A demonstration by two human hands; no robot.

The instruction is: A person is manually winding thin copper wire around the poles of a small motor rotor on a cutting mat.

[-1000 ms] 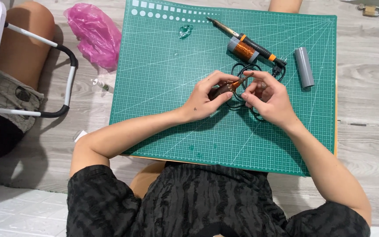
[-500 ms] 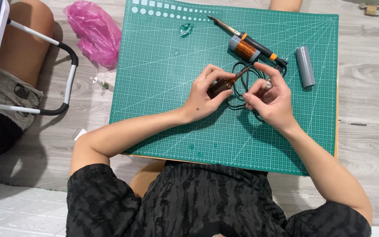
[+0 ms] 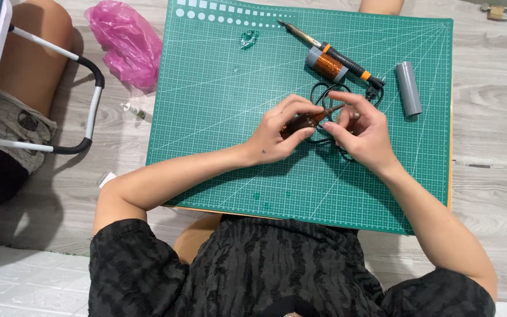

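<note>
Brown coil (image 3: 306,121) (small) pinched between both hands.

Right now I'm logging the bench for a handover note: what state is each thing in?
Left hand: closed on a small copper-wound piece.
Right hand: fingertips pinching that piece's other end.
Soldering iron: lying flat on the green cutting mat, unheld.
Copper wire spool: on its side, touching the iron.
Black cord: looped under the hands.
Grey cylinder: lying flat, apart.
Pink plastic bag: crumpled on the floor.
</note>
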